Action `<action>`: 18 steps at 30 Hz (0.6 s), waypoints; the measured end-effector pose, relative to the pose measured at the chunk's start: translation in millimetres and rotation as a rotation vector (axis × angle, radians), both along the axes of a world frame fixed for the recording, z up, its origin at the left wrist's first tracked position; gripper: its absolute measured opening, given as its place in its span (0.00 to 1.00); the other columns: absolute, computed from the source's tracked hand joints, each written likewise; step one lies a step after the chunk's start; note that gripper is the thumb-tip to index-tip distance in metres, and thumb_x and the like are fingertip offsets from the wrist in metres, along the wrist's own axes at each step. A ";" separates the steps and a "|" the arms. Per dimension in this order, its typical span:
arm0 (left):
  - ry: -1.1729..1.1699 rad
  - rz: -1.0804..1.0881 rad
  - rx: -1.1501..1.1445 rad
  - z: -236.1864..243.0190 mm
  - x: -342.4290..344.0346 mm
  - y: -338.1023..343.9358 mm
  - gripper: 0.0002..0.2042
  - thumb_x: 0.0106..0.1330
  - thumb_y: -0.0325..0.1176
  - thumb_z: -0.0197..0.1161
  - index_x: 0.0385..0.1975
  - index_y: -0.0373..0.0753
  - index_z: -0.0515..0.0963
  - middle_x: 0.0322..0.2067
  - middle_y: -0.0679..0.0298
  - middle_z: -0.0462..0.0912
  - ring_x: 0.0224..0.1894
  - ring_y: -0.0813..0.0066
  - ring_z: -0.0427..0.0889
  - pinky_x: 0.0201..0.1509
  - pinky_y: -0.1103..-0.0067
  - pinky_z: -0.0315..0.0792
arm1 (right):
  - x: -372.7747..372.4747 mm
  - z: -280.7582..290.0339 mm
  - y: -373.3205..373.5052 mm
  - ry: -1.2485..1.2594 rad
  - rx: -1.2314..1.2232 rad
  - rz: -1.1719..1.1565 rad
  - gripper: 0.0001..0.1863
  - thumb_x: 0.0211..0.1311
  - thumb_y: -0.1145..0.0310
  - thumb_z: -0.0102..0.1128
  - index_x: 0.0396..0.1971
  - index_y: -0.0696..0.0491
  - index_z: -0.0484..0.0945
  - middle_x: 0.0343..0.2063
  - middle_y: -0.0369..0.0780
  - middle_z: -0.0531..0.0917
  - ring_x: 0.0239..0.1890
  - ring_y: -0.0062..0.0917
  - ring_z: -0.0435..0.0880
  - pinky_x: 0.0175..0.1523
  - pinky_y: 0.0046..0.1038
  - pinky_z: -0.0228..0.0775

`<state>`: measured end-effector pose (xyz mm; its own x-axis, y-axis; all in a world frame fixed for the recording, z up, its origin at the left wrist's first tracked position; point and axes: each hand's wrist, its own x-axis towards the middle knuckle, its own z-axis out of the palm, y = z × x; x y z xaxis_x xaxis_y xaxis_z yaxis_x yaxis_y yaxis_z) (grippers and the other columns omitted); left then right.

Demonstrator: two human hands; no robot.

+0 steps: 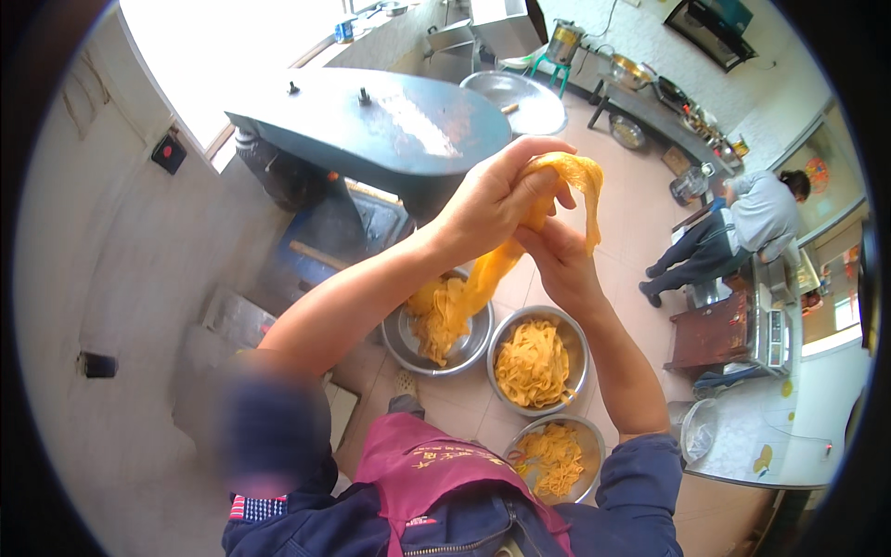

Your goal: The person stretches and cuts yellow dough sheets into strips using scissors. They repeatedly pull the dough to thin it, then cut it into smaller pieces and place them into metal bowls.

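Blue-grey machine (390, 116): bulks largest in the room, beyond the grip and off to its left.
Co-worker (770, 218): stoops beside a counter, well apart from the grip, out to its right.
Maroon apron (432, 469): worn by the person I am watching, below the grip, over a dark jacket.
Left bowl (478, 342): silver, below the grip and a little to its left, holding wide yellow strips.
Middle bowl (579, 357): silver, below the grip, just beside the left one, heaped with flat noodles (532, 362).
Lowest bowl (591, 446): silver, farthest under the grip, near the apron, with thinner noodles (559, 455).
Yellow dough strip (492, 274): in the grip, its long part hanging toward the left bowl, its short end draped over the fingers.
Left hand (497, 195): closed around the strip's top.
Right hand (559, 258): closed on it just beneath, fingers partly hidden.
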<state>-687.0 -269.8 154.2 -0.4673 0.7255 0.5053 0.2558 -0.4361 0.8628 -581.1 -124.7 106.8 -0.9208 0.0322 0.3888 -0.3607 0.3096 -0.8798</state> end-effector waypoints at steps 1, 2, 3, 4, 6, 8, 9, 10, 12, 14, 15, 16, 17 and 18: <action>-0.034 -0.010 0.017 5.3 -7.0 -2.3 0.19 0.80 0.37 0.55 0.67 0.40 0.67 0.51 0.56 0.81 0.51 0.75 0.82 0.55 0.78 0.79 | -1.4 10.9 -3.6 -0.047 0.006 -0.031 0.13 0.77 0.69 0.56 0.53 0.61 0.80 0.41 0.38 0.84 0.45 0.19 0.82 0.50 0.25 0.76; -0.067 -0.020 0.033 9.5 -13.3 -4.7 0.22 0.80 0.38 0.57 0.68 0.40 0.65 0.53 0.55 0.80 0.52 0.74 0.82 0.55 0.78 0.79 | -2.5 19.7 -6.5 -0.093 0.011 -0.062 0.13 0.78 0.68 0.56 0.53 0.61 0.80 0.41 0.37 0.84 0.44 0.18 0.82 0.50 0.25 0.76; -0.136 -0.053 0.021 6.9 -17.3 -9.7 0.25 0.78 0.37 0.60 0.70 0.40 0.62 0.54 0.55 0.79 0.54 0.72 0.81 0.57 0.76 0.78 | -4.6 23.4 -8.1 -0.134 -0.002 -0.064 0.14 0.78 0.68 0.56 0.53 0.61 0.80 0.41 0.37 0.85 0.44 0.18 0.82 0.49 0.24 0.76; -0.205 -0.092 0.003 -5.3 -20.3 -15.6 0.29 0.76 0.37 0.63 0.72 0.41 0.59 0.56 0.54 0.78 0.56 0.71 0.81 0.59 0.75 0.78 | -7.8 19.7 -7.4 -0.175 -0.020 -0.071 0.14 0.78 0.68 0.56 0.53 0.61 0.81 0.40 0.37 0.85 0.43 0.18 0.82 0.49 0.24 0.76; -0.172 -0.182 -0.111 -32.9 -29.6 -21.9 0.37 0.71 0.34 0.69 0.74 0.41 0.54 0.60 0.53 0.75 0.61 0.67 0.78 0.63 0.70 0.75 | -6.9 3.9 -3.6 -0.240 -0.095 -0.105 0.15 0.79 0.67 0.55 0.55 0.60 0.81 0.41 0.37 0.87 0.42 0.17 0.84 0.49 0.23 0.77; -0.103 -0.297 -0.306 -53.5 -29.6 -23.8 0.42 0.66 0.30 0.73 0.75 0.41 0.52 0.62 0.52 0.74 0.65 0.65 0.75 0.68 0.66 0.73 | 0.4 -9.2 -2.8 -0.228 -0.247 -0.098 0.16 0.79 0.66 0.56 0.55 0.60 0.81 0.44 0.38 0.87 0.45 0.20 0.85 0.52 0.24 0.79; -0.127 -0.349 -0.405 -61.5 -28.8 -27.2 0.43 0.65 0.29 0.74 0.75 0.41 0.52 0.63 0.51 0.73 0.66 0.65 0.74 0.69 0.65 0.71 | 3.0 -17.1 0.5 -0.273 -0.312 -0.066 0.16 0.79 0.66 0.56 0.56 0.60 0.80 0.44 0.38 0.87 0.46 0.21 0.85 0.54 0.25 0.80; -0.124 -0.403 -0.441 -81.7 -32.0 -26.4 0.42 0.64 0.28 0.74 0.75 0.40 0.53 0.64 0.51 0.73 0.66 0.65 0.74 0.68 0.65 0.72 | 4.9 -21.2 -1.5 -0.244 -0.333 -0.101 0.17 0.78 0.66 0.57 0.57 0.60 0.79 0.45 0.39 0.87 0.46 0.22 0.86 0.55 0.27 0.82; 0.132 -0.365 -0.445 -107.9 -32.6 -31.3 0.38 0.64 0.28 0.72 0.73 0.40 0.58 0.57 0.55 0.78 0.58 0.68 0.80 0.61 0.70 0.76 | 4.2 -23.6 6.8 -0.327 -0.461 -0.068 0.17 0.78 0.66 0.56 0.58 0.60 0.79 0.46 0.38 0.87 0.47 0.23 0.86 0.55 0.27 0.82; 0.245 -0.382 -0.708 -116.7 -30.7 -34.1 0.23 0.68 0.31 0.67 0.62 0.36 0.73 0.47 0.52 0.86 0.51 0.62 0.86 0.56 0.70 0.77 | 1.0 -17.2 16.9 -0.323 -0.512 -0.018 0.18 0.78 0.65 0.56 0.58 0.60 0.79 0.45 0.38 0.87 0.46 0.24 0.88 0.53 0.28 0.83; 0.332 -0.368 -0.803 -125.5 -31.0 -31.0 0.18 0.70 0.33 0.66 0.57 0.34 0.77 0.44 0.50 0.87 0.48 0.60 0.87 0.55 0.70 0.78 | -1.9 -12.6 22.5 -0.321 -0.467 0.011 0.18 0.78 0.64 0.57 0.58 0.60 0.79 0.45 0.38 0.87 0.46 0.24 0.88 0.53 0.28 0.83; 0.339 -0.347 -0.783 -127.9 -29.2 -29.3 0.17 0.70 0.33 0.64 0.55 0.34 0.78 0.42 0.49 0.88 0.47 0.58 0.88 0.54 0.70 0.78 | -4.6 -9.2 27.9 -0.319 -0.427 0.045 0.18 0.78 0.64 0.57 0.58 0.60 0.79 0.45 0.38 0.87 0.46 0.24 0.88 0.53 0.28 0.83; 0.345 -0.324 -0.762 -130.6 -27.7 -27.1 0.15 0.70 0.33 0.63 0.53 0.34 0.80 0.41 0.49 0.88 0.46 0.57 0.88 0.54 0.70 0.78 | -6.3 -6.8 32.8 -0.317 -0.387 0.079 0.18 0.78 0.64 0.57 0.58 0.60 0.79 0.45 0.38 0.87 0.46 0.24 0.88 0.53 0.28 0.83; 0.351 -0.300 -0.741 -133.8 -25.7 -25.0 0.14 0.70 0.32 0.62 0.51 0.34 0.81 0.39 0.48 0.88 0.45 0.56 0.88 0.53 0.70 0.79 | -8.6 -5.5 33.8 -0.305 -0.398 0.117 0.18 0.78 0.63 0.58 0.57 0.60 0.79 0.44 0.38 0.87 0.45 0.23 0.88 0.52 0.28 0.83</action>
